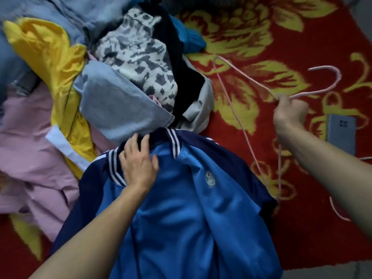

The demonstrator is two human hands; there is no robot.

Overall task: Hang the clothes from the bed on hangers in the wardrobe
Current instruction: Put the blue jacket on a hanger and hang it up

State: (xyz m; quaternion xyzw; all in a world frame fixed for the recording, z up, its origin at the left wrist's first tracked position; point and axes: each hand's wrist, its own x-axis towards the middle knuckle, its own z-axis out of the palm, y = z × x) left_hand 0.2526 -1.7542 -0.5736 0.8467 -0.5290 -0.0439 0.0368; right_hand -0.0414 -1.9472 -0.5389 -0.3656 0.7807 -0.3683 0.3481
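A blue jacket (181, 208) with navy shoulders and a white-striped collar lies spread on the red bed cover, front side up. My left hand (138, 162) rests on its collar area with fingers spread and reaching into the neck opening. My right hand (289, 115) grips a thin pink wire hanger (247, 135) at the base of its hook, holding it above the cover to the right of the jacket. The hook curves up and to the right of my fist.
A pile of clothes lies behind and left of the jacket: a yellow garment (50, 57), a pink one (26, 154), a grey-blue one (120, 105), a black-and-white patterned one (138, 55). A phone (341, 135) lies on the red floral cover (261, 37). Another pink hanger (338, 212) shows under my right forearm.
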